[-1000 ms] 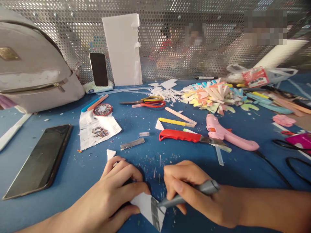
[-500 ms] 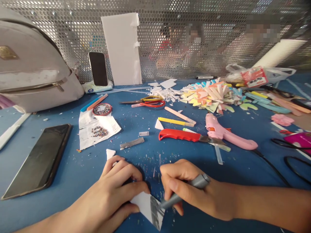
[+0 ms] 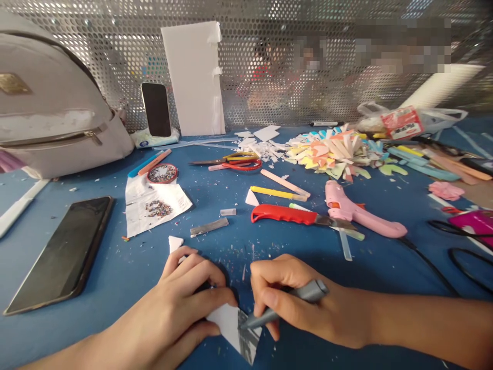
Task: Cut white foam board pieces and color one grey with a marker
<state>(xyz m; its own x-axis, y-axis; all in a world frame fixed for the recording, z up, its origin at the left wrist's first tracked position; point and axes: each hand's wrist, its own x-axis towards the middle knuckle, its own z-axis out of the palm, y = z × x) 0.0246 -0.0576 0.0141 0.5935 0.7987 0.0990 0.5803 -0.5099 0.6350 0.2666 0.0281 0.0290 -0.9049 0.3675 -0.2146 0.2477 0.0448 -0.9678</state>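
Under the fingers of my left hand, a small white foam piece is pinched and held against the blue table; its left part is hidden by the hand. Dark grey marker strokes cover the piece's right end. My right hand is closed around a grey marker, its tip touching the coloured area. A small white scrap lies just beyond my left fingertips. Farther off are a grey-coloured strip and a red-handled knife.
A pink glue gun with a black cord lies at right. A phone lies at left near a backpack. Scissors, white scraps and a pile of coloured pieces are toward the back, before a perforated metal panel.
My right hand has shifted slightly left, taking the marker tip across the dark area toward its left edge. My left hand keeps its place on the foam piece.
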